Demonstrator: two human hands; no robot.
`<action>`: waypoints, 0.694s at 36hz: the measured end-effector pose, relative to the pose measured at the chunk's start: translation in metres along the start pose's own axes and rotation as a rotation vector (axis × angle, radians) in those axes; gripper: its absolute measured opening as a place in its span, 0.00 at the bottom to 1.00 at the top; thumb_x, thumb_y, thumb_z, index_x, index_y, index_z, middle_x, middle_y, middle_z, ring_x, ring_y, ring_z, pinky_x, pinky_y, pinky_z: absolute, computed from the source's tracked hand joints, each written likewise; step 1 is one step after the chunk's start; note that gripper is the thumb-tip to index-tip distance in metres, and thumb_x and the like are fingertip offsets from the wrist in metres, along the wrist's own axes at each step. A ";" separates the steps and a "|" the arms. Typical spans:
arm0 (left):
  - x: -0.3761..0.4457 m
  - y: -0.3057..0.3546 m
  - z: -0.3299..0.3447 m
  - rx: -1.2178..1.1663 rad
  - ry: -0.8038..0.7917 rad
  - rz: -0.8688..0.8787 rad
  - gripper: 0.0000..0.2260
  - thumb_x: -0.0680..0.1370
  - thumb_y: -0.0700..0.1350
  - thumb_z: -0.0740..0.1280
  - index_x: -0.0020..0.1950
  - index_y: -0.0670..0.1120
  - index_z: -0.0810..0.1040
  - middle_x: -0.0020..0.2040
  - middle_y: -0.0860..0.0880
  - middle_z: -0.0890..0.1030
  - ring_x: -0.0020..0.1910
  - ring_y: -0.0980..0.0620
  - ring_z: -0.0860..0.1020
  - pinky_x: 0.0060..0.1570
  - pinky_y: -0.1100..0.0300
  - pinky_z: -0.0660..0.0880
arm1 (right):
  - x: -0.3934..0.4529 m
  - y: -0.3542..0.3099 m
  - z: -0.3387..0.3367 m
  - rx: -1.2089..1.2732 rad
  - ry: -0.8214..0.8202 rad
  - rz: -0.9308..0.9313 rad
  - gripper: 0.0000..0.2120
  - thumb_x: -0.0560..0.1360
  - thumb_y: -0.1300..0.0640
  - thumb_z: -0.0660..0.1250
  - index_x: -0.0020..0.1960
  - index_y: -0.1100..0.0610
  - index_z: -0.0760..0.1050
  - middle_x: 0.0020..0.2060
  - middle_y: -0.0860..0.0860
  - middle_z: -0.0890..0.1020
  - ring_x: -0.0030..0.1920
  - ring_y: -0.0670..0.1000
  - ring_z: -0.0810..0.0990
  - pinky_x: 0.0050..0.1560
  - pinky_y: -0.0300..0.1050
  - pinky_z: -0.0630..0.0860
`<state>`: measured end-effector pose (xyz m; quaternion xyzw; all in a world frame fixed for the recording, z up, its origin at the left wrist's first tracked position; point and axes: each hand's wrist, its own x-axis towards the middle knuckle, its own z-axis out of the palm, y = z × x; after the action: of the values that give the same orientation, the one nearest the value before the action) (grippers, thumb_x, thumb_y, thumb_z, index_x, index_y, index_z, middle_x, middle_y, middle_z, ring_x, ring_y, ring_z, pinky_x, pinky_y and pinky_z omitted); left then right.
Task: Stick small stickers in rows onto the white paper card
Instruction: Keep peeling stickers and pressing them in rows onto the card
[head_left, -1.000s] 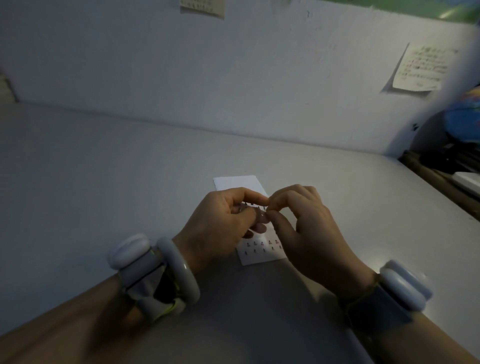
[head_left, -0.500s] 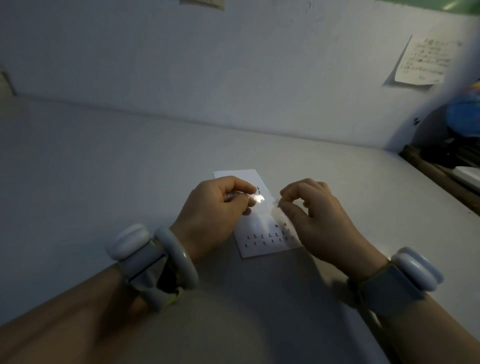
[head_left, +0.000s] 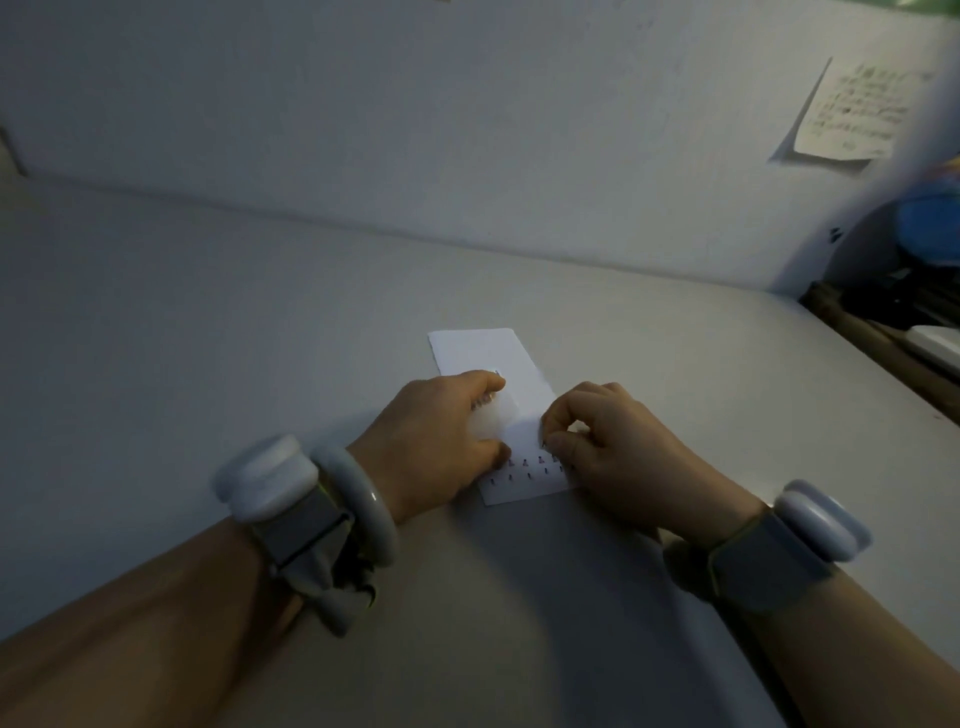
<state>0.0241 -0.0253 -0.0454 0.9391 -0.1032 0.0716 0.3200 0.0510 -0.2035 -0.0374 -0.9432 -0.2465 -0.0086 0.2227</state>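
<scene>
The white paper card (head_left: 488, 353) lies flat on the desk (head_left: 208, 322), with its long side running away from the person, and both hands cover its middle part. Only the far bare end and the near end are visible. On the near end there are rows of small stickers (head_left: 527, 467), dark and very small, so their shape is hard to make out in this weak light.

The left hand (head_left: 441, 447) rests on the card's left side, and its grip pinches a small translucent sticker sheet (head_left: 496, 415) between thumb and curled fingers (the sheet shines a little, and what is printed on it cannot be read). The right hand (head_left: 618, 447) is on the right side of the card; its thumb and forefinger are pressed together low at the card surface, just above the rows. Whether a sticker is between these fingertips I cannot tell, it is too small and shadowed.

Each wrist carries a white round device on a grey strap, and the left wrist also has a pale bangle (head_left: 363, 509).

The desk is plain and pale, standing against a white wall (head_left: 467, 130). A handwritten note (head_left: 852, 114) is stuck on the wall at the right, its writing unreadable. At the far right edge there are dark blurred things and something blue (head_left: 932, 228), cut off by the frame.
</scene>
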 end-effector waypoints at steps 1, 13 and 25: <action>0.000 0.000 0.000 0.006 0.000 0.002 0.28 0.74 0.48 0.69 0.72 0.50 0.65 0.70 0.51 0.70 0.67 0.51 0.70 0.65 0.62 0.64 | 0.000 0.000 0.000 -0.005 -0.004 0.003 0.06 0.77 0.57 0.60 0.44 0.50 0.73 0.48 0.44 0.74 0.52 0.44 0.66 0.49 0.37 0.61; 0.003 -0.001 -0.002 0.065 0.003 0.027 0.27 0.72 0.49 0.70 0.70 0.51 0.67 0.68 0.51 0.72 0.66 0.52 0.70 0.63 0.65 0.62 | 0.003 0.002 0.008 -0.101 0.060 -0.058 0.06 0.76 0.57 0.60 0.42 0.52 0.73 0.47 0.47 0.74 0.49 0.48 0.68 0.48 0.40 0.65; 0.005 -0.005 -0.001 0.051 -0.015 0.014 0.26 0.72 0.49 0.71 0.69 0.51 0.69 0.67 0.51 0.74 0.65 0.52 0.71 0.64 0.62 0.65 | 0.006 -0.001 0.009 -0.102 0.094 0.035 0.06 0.74 0.56 0.62 0.42 0.55 0.76 0.45 0.50 0.75 0.49 0.53 0.72 0.53 0.50 0.71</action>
<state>0.0303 -0.0216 -0.0467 0.9467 -0.1102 0.0695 0.2946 0.0546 -0.1959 -0.0444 -0.9560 -0.2182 -0.0617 0.1861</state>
